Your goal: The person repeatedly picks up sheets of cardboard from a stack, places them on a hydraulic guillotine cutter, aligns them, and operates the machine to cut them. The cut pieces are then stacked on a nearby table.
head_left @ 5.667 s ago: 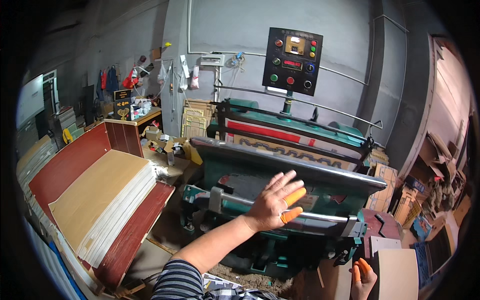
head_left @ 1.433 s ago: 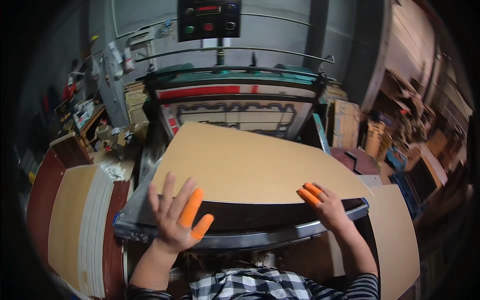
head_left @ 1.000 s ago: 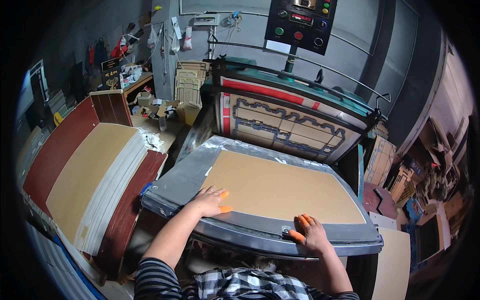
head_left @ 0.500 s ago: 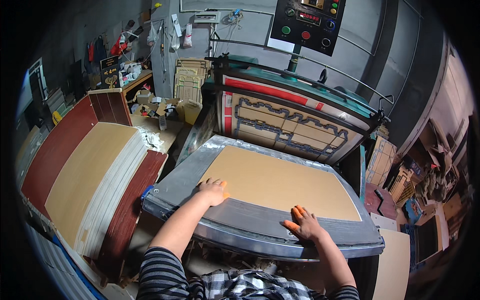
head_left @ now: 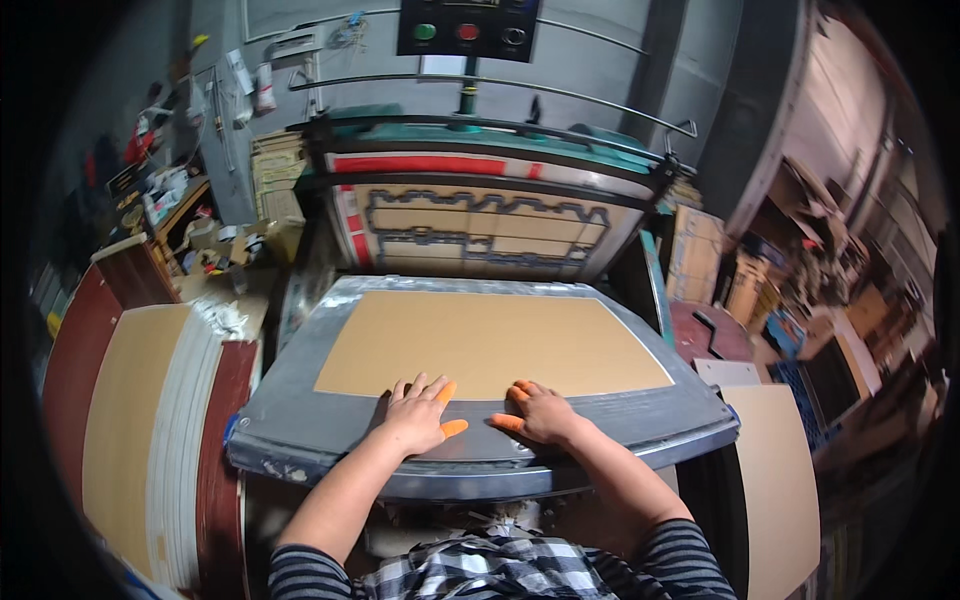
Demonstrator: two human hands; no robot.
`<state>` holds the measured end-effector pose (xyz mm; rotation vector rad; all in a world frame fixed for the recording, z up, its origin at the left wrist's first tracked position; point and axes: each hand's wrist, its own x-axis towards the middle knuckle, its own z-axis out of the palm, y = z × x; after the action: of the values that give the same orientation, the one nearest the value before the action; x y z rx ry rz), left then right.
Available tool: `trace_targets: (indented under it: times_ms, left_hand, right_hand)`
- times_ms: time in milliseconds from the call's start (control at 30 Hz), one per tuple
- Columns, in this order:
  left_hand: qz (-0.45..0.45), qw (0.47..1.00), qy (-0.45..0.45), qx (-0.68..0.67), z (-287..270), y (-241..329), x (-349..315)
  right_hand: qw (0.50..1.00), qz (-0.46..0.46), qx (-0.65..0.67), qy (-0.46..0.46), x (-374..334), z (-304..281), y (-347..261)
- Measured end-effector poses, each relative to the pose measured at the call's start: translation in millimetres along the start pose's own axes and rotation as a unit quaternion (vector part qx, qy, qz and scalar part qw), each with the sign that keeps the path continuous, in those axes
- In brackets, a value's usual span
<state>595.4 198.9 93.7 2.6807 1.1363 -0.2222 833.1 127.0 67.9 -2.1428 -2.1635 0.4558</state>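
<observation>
A flat tan cardboard sheet (head_left: 490, 345) lies on the grey metal bed (head_left: 620, 425) of a press in front of me. My left hand (head_left: 415, 415) rests palm down with fingers spread, its fingertips at the sheet's near edge, left of the middle. Beside it, right of the middle, my right hand (head_left: 540, 412) also lies flat with fingers apart, fingertips on that same edge. Orange covers show on some digits of both hands. Behind the bed stands the press's raised plate with a cutting die board (head_left: 490, 235), dark strips outlining its pattern.
Left of the press is a tall stack of tan sheets (head_left: 125, 420) between dark red boards. Another tan sheet (head_left: 775, 480) stands low at the right. A control panel (head_left: 467, 35) with buttons hangs above the press. Die boards (head_left: 695, 255) lean behind at the right.
The view has turned to the right. My left hand has slid rightward from the sheet's near left corner, closer to my right hand. My right hand stays near the same edge.
</observation>
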Motion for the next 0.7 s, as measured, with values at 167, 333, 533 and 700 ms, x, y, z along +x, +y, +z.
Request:
trace_targets:
  times_ms: [167, 333, 533, 700]
  left_hand:
    - [-0.037, 0.998, -0.024, -0.042, 18.7, 14.5, 20.2]
    - [-0.038, 0.998, -0.034, -0.025, 23.2, 11.6, 19.8]
    - [-0.023, 0.999, -0.026, 0.003, 24.4, 16.3, 19.3]
    - [-0.048, 0.998, -0.036, -0.030, 32.9, 5.2, 24.3]
  right_hand:
    - [1.000, 0.007, -0.017, -0.024, -5.3, -5.6, 0.5]
    - [0.999, -0.006, -0.017, -0.038, -4.3, -1.5, 12.6]
    - [0.997, -0.027, 0.061, -0.027, 23.1, -2.4, 40.1]
    - [0.921, -0.162, 0.009, 0.355, 75.9, -144.2, 10.6]
